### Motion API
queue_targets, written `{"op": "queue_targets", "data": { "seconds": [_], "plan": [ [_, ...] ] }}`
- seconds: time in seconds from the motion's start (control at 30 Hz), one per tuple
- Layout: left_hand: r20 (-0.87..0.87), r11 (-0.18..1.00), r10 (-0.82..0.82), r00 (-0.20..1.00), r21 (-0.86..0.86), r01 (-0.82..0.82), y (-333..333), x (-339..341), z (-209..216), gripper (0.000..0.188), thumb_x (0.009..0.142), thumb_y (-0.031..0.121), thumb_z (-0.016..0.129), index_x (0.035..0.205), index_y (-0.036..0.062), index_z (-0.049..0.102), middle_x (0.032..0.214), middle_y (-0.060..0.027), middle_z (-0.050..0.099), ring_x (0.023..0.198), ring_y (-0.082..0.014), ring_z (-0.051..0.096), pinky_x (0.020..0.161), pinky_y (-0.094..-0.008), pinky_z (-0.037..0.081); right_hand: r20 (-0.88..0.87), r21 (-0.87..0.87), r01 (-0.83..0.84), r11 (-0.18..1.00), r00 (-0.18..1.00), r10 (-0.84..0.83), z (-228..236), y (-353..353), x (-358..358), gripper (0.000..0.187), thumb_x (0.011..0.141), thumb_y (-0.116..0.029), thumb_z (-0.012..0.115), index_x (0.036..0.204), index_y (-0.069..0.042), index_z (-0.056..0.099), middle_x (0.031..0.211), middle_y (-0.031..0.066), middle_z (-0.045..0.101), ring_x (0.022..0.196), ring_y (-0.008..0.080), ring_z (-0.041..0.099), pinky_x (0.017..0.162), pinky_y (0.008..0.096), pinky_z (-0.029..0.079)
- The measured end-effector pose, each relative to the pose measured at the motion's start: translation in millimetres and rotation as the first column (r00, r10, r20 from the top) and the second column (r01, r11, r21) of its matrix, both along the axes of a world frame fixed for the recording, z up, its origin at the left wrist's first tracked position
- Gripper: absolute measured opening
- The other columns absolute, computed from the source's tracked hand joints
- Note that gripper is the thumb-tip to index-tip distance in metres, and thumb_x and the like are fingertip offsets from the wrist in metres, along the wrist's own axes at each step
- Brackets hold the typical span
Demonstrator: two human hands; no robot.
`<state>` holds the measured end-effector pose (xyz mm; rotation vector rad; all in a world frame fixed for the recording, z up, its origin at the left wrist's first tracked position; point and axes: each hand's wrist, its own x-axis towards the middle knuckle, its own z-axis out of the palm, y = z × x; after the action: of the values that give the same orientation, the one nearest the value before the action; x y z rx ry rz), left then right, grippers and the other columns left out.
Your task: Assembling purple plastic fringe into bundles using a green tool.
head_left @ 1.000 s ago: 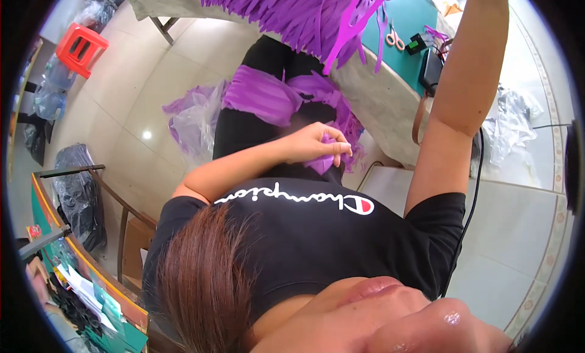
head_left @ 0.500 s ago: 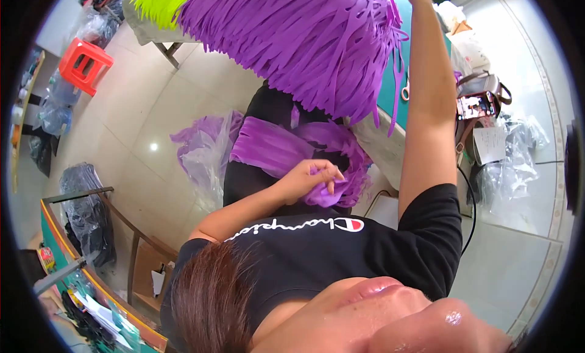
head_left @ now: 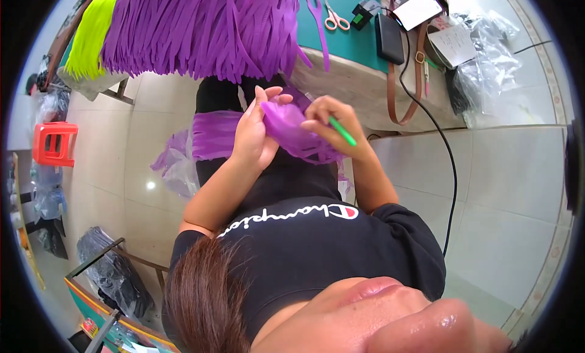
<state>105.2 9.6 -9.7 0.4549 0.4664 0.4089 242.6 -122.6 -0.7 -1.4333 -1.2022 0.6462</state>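
Note:
A bunch of soft, rubbery purple straps is held over my lap. My left hand has its palm turned up, with the thumb and fingers around the near end of the bunch. At the bunch's right side, my right hand is closed on a slim green pen-like tool; its tip is hidden. More purple straps lie across my thighs, beside a clear plastic bag. In front, a thick row of purple straps hangs over the table edge, with lime-green straps to its left.
On the green table lie scissors, a small black-and-green object, a black case, a phone and a brown-strapped bag. A black cable hangs at the right. A red stool stands left.
My right hand has come back from the far table to my lap, now with the green tool. My left hand has turned palm up with the purple bunch. The view has shifted right.

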Motion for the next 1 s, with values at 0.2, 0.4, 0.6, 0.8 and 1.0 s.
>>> {"op": "queue_targets", "data": {
  "seconds": [0.2,0.4,0.6,0.8,1.0],
  "plan": [
    [0.117,0.987,-0.095,0.989,-0.116,0.109,-33.3,2.3,9.4,0.061,0.089,0.056,0.053,0.119,0.0034,0.047,0.117,-0.0148,0.057,0.113,-0.0272,0.054,0.1,-0.0451,0.041,-0.162,0.316,0.169,0.933,0.979,-0.122,5.0,-32.1,5.8,0.031,0.087,0.002,0.06,0.074,-0.011,0.035,0.086,0.0066,0.055,0.076,0.0118,0.045,0.07,0.0232,0.04],
    [0.103,0.9,-0.409,0.907,-0.119,0.42,-59.4,-7.8,-5.7,0.05,0.089,0.038,0.064,0.125,0.0061,0.049,0.12,-0.0086,0.058,0.114,-0.02,0.054,0.101,-0.0401,0.039,-0.193,0.557,0.392,0.732,0.918,-0.345,19.9,-49.6,19.4,0.032,0.092,-0.005,0.059,0.077,-0.012,0.032,0.087,0.0076,0.051,0.078,0.0129,0.044,0.076,0.0244,0.04],
    [0.021,0.695,-0.719,0.695,0.011,0.719,-75.1,-29.9,-29.2,0.027,0.091,0.016,0.062,0.116,0.0054,0.06,0.113,-0.0059,0.063,0.103,-0.0155,0.06,0.093,-0.0337,0.046,-0.166,0.644,0.366,0.671,0.924,-0.345,31.8,-69.3,23.7,0.032,0.093,-0.005,0.057,0.077,-0.012,0.031,0.084,0.0064,0.048,0.078,0.0123,0.043,0.077,0.0271,0.041],
    [0.382,0.937,-0.349,0.856,0.114,0.331,-62.5,-44.3,-1.9,0.057,0.093,0.04,0.056,0.133,0.0026,0.044,0.13,-0.0149,0.053,0.123,-0.0272,0.05,0.104,-0.0448,0.039,-0.058,0.59,0.394,0.705,0.891,-0.45,22.3,-73.3,3.1,0.033,0.093,-0.004,0.058,0.076,-0.011,0.03,0.087,0.0075,0.052,0.074,0.011,0.043,0.069,0.0222,0.04],
    [0.508,0.792,-0.364,0.781,-0.273,0.546,-68.6,-33.8,-22.4,0.073,0.087,0.059,0.054,0.13,0.0006,0.046,0.129,-0.0156,0.053,0.122,-0.0305,0.05,0.105,-0.0483,0.036,0.118,0.439,0.276,0.855,0.926,-0.359,-2.3,-44.9,-22.7,0.035,0.091,-0.007,0.062,0.073,-0.009,0.032,0.085,0.0036,0.053,0.071,0.0074,0.04,0.065,0.0194,0.037]
  ]
}}
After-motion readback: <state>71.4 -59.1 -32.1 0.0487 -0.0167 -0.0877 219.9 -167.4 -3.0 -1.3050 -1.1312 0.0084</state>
